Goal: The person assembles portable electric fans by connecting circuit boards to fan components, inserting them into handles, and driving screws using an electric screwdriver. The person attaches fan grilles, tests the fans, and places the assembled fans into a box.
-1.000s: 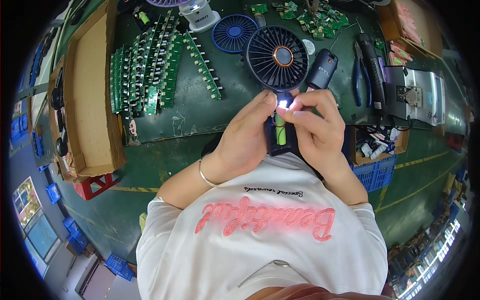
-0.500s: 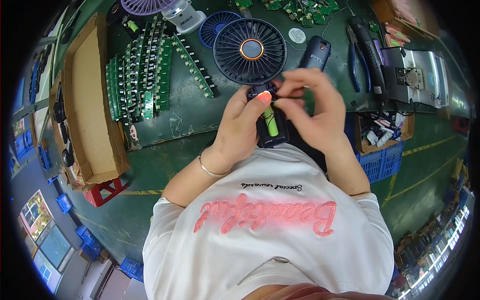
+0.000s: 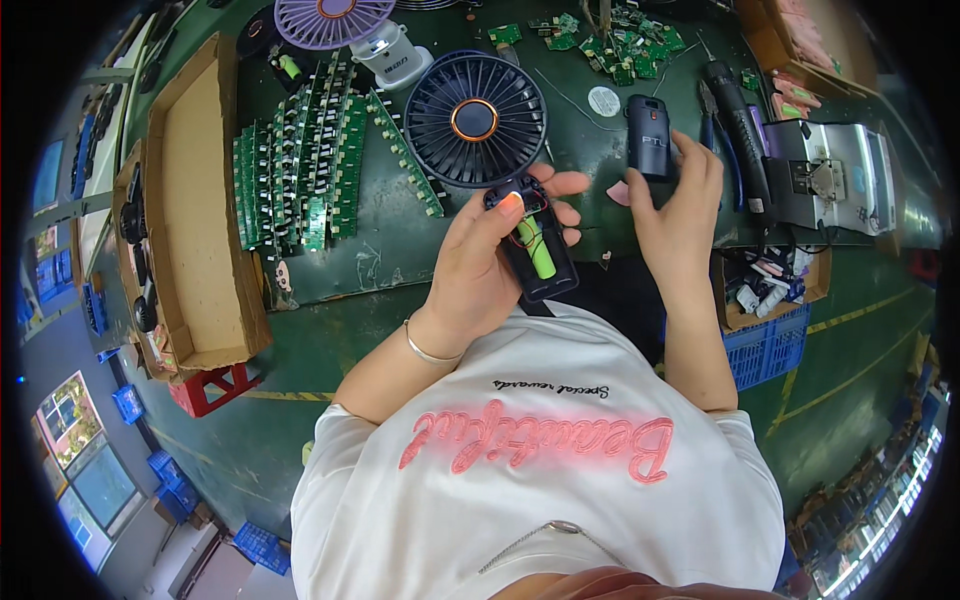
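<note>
My left hand (image 3: 475, 260) is wrapped round the handle of a dark blue handheld fan (image 3: 430, 125). Its round grille points away from me, and the handle's back is off, so a green cylindrical battery (image 3: 537, 252) and thin red and black wires show inside. The thumb presses near the top of the opened handle. My right hand (image 3: 680, 205) is over the table, thumb and fingers apart, on either side of the lower end of a dark blue handle cover (image 3: 648, 130). Whether it touches the cover I cannot tell. A small pink piece (image 3: 619, 193) lies by the thumb.
Long strips of green circuit boards (image 3: 310, 160) lie left of the fan, beside a cardboard tray (image 3: 190, 200). A purple fan (image 3: 335, 20) and loose boards (image 3: 640, 45) are at the back. Pliers (image 3: 730, 150), a dark cylindrical tool (image 3: 740, 120) and a metal device (image 3: 825, 180) occupy the right.
My right hand has left the fan's opened handle and moved right to the handle cover, its fingers now spread. The fan, still in my left hand, is slightly more tilted.
</note>
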Demonstrator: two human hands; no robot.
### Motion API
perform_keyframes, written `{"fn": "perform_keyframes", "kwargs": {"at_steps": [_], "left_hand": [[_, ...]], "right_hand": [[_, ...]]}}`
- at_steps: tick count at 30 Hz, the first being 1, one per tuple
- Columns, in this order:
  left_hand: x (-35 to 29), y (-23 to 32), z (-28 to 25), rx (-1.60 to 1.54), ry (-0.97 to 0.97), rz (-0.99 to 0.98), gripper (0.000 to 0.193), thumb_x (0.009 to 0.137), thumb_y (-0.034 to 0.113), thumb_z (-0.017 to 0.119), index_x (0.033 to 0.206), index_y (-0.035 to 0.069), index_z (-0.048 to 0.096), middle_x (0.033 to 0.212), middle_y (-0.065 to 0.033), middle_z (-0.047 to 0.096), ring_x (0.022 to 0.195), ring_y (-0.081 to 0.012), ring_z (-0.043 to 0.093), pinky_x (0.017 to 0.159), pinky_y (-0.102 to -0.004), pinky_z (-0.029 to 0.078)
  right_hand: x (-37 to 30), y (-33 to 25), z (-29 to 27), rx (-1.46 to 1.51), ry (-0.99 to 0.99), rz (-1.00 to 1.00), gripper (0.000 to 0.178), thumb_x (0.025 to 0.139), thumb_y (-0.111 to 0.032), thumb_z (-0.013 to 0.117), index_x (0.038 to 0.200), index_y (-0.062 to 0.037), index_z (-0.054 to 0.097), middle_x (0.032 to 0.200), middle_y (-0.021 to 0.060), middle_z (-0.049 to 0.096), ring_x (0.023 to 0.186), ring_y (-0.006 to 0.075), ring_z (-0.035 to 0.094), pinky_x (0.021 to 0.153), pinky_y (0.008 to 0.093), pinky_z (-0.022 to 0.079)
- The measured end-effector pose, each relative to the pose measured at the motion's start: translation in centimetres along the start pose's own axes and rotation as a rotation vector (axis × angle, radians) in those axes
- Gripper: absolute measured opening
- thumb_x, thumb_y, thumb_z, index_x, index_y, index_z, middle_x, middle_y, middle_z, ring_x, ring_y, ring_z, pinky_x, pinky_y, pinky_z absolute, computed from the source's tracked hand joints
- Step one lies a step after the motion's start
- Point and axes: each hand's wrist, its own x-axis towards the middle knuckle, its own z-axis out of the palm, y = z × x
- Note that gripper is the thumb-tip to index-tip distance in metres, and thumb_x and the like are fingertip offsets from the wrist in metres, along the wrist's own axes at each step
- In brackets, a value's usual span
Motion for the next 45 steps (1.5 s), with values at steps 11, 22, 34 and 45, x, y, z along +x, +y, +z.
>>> {"fn": "perform_keyframes", "kwargs": {"at_steps": [11, 22, 34, 45], "left_hand": [[0.0, -1.4, 0.3, 0.000, 0.020, 0.152, 0.056, 0.101, 0.044, 0.032, 0.135, -0.002, 0.035, 0.136, -0.0219, 0.043, 0.125, -0.0294, 0.046, 0.105, -0.0433, 0.037], [-0.3, -1.1, 0.5, 0.129, 0.011, 0.164, 0.043, 0.099, 0.021, 0.041, 0.134, -0.003, 0.034, 0.132, -0.0209, 0.046, 0.124, -0.0292, 0.047, 0.105, -0.0416, 0.037], [-0.2, -0.5, 0.4, 0.109, 0.086, 0.112, 0.036, 0.095, 0.006, 0.041, 0.130, -0.002, 0.033, 0.123, -0.0218, 0.051, 0.109, -0.0270, 0.057, 0.096, -0.0419, 0.048], [0.4, -2.0, -1.3, 0.352, 0.145, 0.463, 0.053, 0.097, 0.029, 0.049, 0.135, 0.000, 0.028, 0.129, -0.0201, 0.046, 0.115, -0.0266, 0.053, 0.099, -0.0423, 0.045]], "right_hand": [[-2.2, -5.9, -0.9, 0.525, -0.172, -0.122, 0.012, 0.077, 0.004, 0.066, 0.087, -0.0005, 0.061, 0.074, 0.0069, 0.054, 0.060, 0.0174, 0.057, 0.053, 0.0276, 0.045], [-2.1, -6.2, -0.9, 0.566, -0.302, 0.058, 0.010, 0.077, 0.002, 0.067, 0.082, -0.0026, 0.059, 0.073, 0.0052, 0.053, 0.055, 0.0137, 0.050, 0.049, 0.0268, 0.038], [0.9, -0.7, 0.5, -0.096, 0.051, -0.058, 0.049, 0.074, -0.016, 0.074, 0.115, -0.0003, 0.053, 0.108, 0.0187, 0.052, 0.097, 0.0377, 0.052, 0.083, 0.0450, 0.044], [-1.9, -2.5, -1.3, 0.620, -0.063, 0.112, 0.046, 0.070, 0.002, 0.071, 0.114, -0.0006, 0.058, 0.109, 0.0139, 0.060, 0.103, 0.0251, 0.058, 0.094, 0.0338, 0.043]]}}
